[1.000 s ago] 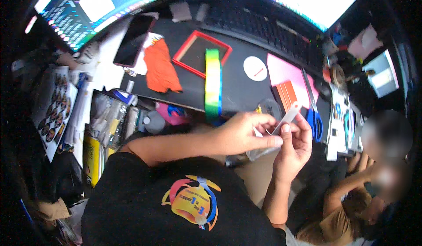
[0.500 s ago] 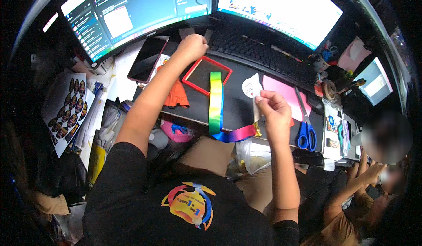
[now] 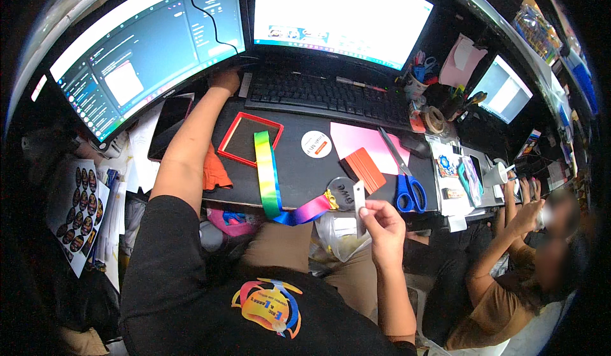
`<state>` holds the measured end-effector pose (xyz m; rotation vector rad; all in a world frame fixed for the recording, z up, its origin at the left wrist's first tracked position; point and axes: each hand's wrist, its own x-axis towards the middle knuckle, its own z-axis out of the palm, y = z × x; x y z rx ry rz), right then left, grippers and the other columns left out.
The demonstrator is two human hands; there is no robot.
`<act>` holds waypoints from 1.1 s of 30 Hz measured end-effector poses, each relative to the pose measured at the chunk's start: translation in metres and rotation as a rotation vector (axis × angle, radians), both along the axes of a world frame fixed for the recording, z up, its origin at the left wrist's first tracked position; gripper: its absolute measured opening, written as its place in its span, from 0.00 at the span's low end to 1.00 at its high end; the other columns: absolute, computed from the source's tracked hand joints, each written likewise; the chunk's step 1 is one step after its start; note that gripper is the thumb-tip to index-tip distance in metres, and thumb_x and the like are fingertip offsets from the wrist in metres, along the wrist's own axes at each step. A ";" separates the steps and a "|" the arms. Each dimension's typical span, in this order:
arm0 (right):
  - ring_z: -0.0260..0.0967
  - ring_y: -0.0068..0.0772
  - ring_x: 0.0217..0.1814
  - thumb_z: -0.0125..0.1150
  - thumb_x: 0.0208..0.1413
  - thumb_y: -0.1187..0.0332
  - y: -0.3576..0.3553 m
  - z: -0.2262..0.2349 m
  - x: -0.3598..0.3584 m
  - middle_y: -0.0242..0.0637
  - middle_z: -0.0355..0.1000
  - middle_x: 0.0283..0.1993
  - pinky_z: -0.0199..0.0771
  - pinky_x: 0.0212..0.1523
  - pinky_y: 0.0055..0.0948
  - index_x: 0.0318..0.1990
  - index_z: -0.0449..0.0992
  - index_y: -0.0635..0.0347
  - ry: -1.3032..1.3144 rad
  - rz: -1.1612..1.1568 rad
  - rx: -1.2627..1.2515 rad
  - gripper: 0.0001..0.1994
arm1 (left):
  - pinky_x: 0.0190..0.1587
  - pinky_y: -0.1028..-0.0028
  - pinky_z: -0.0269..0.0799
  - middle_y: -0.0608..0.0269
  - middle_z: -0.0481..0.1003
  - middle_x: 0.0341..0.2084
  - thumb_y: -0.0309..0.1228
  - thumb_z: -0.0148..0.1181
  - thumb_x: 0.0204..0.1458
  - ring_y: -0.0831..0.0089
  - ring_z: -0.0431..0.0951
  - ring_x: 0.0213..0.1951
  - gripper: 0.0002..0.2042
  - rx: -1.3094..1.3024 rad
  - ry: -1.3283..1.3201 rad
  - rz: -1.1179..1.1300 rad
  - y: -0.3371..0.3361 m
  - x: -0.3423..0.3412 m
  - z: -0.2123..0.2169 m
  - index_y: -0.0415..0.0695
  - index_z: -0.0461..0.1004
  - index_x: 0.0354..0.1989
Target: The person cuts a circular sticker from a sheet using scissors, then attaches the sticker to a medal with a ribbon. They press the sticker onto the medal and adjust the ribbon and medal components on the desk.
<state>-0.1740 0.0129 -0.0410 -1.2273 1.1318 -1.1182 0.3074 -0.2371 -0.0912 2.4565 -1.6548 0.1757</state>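
My right hand (image 3: pixel 385 228) pinches a narrow white strip (image 3: pixel 360 204) between thumb and fingertips, over the desk's front edge. Left of the strip is a clear round medal (image 3: pixel 341 192) with dark lettering and a gold clasp (image 3: pixel 331 199). Its rainbow ribbon (image 3: pixel 263 165) loops back across the desk. A round white sticker (image 3: pixel 316 144) lies flat behind the medal. My left hand (image 3: pixel 224 81) reaches to the gap under the left monitor, beside the keyboard's left end; shadow hides its fingers. The open red-rimmed box (image 3: pixel 280 127) sits to the right of that forearm.
An orange squeegee (image 3: pixel 365 169) lies on pink paper (image 3: pixel 347 136), near blue-handled scissors (image 3: pixel 410 193). The keyboard (image 3: pixel 318 95) stands behind. Orange cloth (image 3: pixel 216 170) and a phone (image 3: pixel 170 123) lie by my left arm. Another person (image 3: pixel 503 292) sits at right.
My left hand has moved away from beside the red box to under the left monitor. My right hand, with the strip, has drawn back toward me, away from the round sticker. The view has shifted.
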 end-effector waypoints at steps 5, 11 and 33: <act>0.67 0.15 0.32 0.64 0.58 0.76 0.016 -0.015 -0.022 0.28 0.75 0.34 0.66 0.36 0.17 0.42 0.78 0.64 -0.009 -0.085 0.063 0.06 | 0.68 0.56 0.59 0.48 0.63 0.66 0.34 0.46 0.60 0.51 0.63 0.67 0.22 0.034 -0.017 0.000 0.003 0.001 -0.001 0.49 0.69 0.63; 0.67 0.16 0.32 0.62 0.58 0.77 0.018 -0.026 -0.031 0.29 0.75 0.34 0.65 0.35 0.18 0.42 0.77 0.65 -0.030 -0.148 0.050 0.06 | 0.69 0.57 0.58 0.50 0.63 0.66 0.33 0.45 0.59 0.52 0.62 0.68 0.23 0.059 -0.021 -0.088 -0.004 0.014 -0.008 0.52 0.67 0.65; 0.68 0.16 0.33 0.61 0.59 0.77 0.030 -0.042 -0.047 0.29 0.75 0.34 0.67 0.37 0.19 0.42 0.76 0.66 -0.029 -0.191 0.034 0.05 | 0.69 0.57 0.56 0.47 0.63 0.66 0.36 0.42 0.63 0.53 0.62 0.68 0.22 0.147 -0.080 -0.113 -0.001 0.003 0.004 0.46 0.67 0.65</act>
